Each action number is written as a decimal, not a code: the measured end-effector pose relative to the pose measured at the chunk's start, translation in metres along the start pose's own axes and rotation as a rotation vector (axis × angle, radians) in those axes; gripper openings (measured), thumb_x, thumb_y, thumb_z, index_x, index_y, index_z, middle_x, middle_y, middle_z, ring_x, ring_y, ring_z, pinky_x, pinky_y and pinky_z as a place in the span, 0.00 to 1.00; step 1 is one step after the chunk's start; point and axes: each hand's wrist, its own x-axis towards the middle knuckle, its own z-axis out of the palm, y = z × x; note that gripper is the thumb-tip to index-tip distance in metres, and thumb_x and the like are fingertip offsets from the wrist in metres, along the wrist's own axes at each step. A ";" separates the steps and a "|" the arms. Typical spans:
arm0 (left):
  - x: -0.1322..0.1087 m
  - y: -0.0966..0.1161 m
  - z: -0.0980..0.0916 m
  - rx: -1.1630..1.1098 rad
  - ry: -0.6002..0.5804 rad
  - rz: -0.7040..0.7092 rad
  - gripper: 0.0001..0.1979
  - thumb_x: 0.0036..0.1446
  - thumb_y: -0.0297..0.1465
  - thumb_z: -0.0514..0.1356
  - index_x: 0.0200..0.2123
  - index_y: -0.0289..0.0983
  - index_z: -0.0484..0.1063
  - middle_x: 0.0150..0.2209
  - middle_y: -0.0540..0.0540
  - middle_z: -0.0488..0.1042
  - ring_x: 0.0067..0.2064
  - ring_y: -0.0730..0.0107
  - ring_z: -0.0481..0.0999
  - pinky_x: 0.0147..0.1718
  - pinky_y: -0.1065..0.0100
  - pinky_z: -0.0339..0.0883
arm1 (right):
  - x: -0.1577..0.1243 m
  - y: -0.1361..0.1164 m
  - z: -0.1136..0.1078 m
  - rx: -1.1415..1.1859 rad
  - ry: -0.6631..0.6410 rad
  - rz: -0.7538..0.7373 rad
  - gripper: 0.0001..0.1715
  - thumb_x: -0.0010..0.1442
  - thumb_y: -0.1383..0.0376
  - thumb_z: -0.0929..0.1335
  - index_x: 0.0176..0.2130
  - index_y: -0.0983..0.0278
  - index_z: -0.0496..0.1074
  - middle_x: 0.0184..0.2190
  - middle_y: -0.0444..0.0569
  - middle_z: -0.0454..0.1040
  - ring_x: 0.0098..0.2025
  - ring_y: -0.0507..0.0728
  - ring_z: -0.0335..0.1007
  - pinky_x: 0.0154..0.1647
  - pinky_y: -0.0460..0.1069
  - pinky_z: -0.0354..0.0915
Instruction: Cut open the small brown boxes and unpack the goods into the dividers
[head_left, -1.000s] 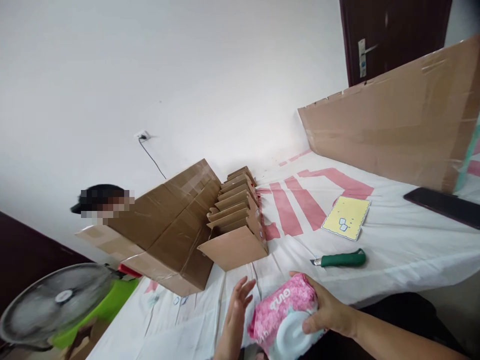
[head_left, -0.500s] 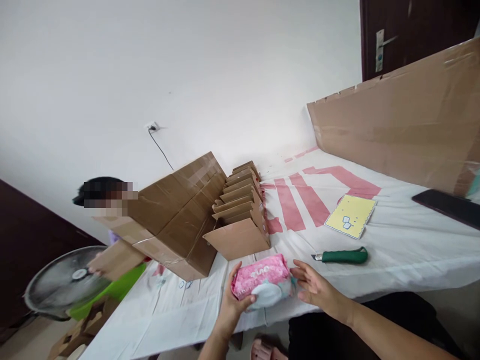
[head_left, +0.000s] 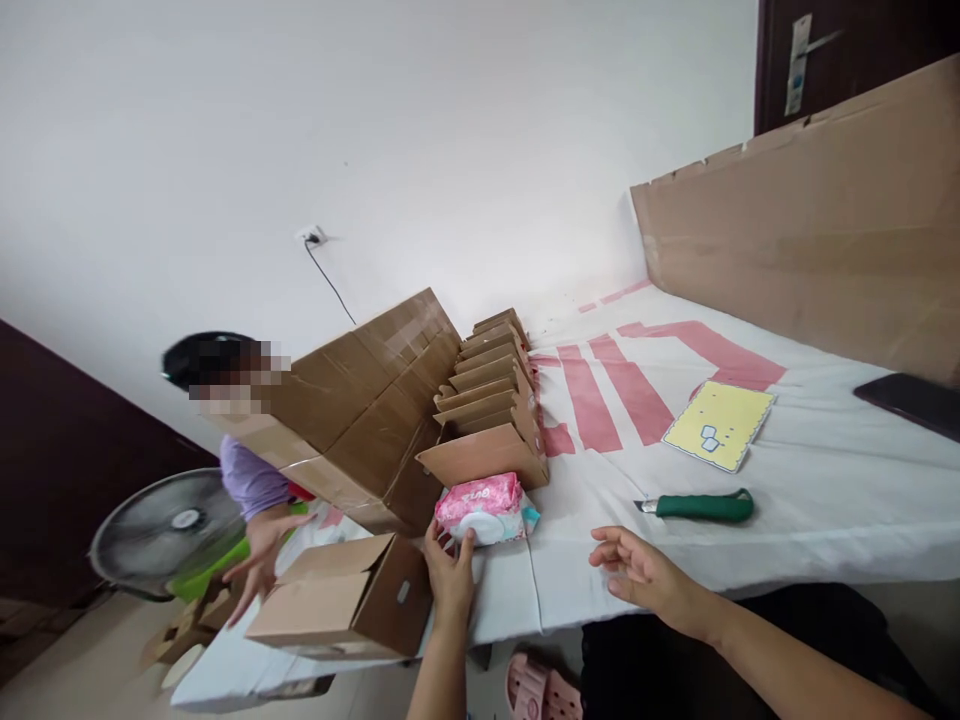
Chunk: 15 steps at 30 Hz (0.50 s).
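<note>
A pink and white pack of wet wipes point(head_left: 487, 505) with a white lid sits on the cloth-covered table, close in front of an open cardboard box. My left hand point(head_left: 448, 560) grips its left end, thumb on the front and fingers partly hidden behind. To the right, my right hand point(head_left: 637, 570) hovers over the table's near edge with fingers apart and nothing in them. A green-handled utility knife point(head_left: 701, 506) lies beyond it, blade out to the left. By my left wrist stands a small cardboard box point(head_left: 345, 600), its top flaps nearly closed.
A row of open cardboard boxes point(head_left: 487, 455) runs back beside a large carton point(head_left: 360, 420). A yellow card point(head_left: 720, 425) and a dark phone point(head_left: 911, 402) lie right. A co-worker's hand point(head_left: 262, 560) reaches in at left, near a fan point(head_left: 157, 525).
The wipes pack has moved away from me to the box row, and my right hand is now apart from it. The co-worker's small box now stands on the table, their hand off it.
</note>
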 end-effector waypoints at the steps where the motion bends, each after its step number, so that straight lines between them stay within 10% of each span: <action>1: -0.002 0.004 0.000 0.029 0.008 0.029 0.33 0.56 0.45 0.57 0.60 0.37 0.55 0.56 0.34 0.64 0.54 0.54 0.71 0.52 0.49 0.68 | 0.000 0.000 0.000 -0.008 0.003 -0.005 0.36 0.57 0.48 0.70 0.57 0.59 0.58 0.49 0.55 0.68 0.57 0.61 0.63 0.63 0.64 0.52; 8: -0.034 0.039 -0.011 0.176 0.026 0.358 0.30 0.57 0.35 0.59 0.61 0.36 0.55 0.65 0.30 0.53 0.68 0.50 0.53 0.63 0.46 0.52 | -0.002 -0.003 0.000 -0.052 0.006 -0.006 0.31 0.58 0.49 0.70 0.54 0.61 0.63 0.45 0.53 0.70 0.52 0.60 0.67 0.59 0.63 0.58; 12: -0.026 0.058 -0.059 0.305 0.032 0.715 0.20 0.56 0.31 0.59 0.53 0.40 0.65 0.60 0.36 0.62 0.63 0.53 0.62 0.61 0.50 0.57 | -0.004 -0.003 0.000 -0.092 -0.007 0.012 0.28 0.59 0.49 0.69 0.52 0.62 0.65 0.45 0.54 0.71 0.50 0.61 0.68 0.57 0.62 0.61; 15: 0.018 0.071 -0.114 0.436 0.187 0.537 0.18 0.59 0.38 0.54 0.50 0.37 0.68 0.58 0.35 0.65 0.63 0.52 0.61 0.63 0.50 0.54 | -0.005 -0.003 0.000 -0.111 -0.007 0.038 0.27 0.59 0.49 0.69 0.51 0.62 0.67 0.44 0.54 0.72 0.49 0.61 0.68 0.54 0.61 0.64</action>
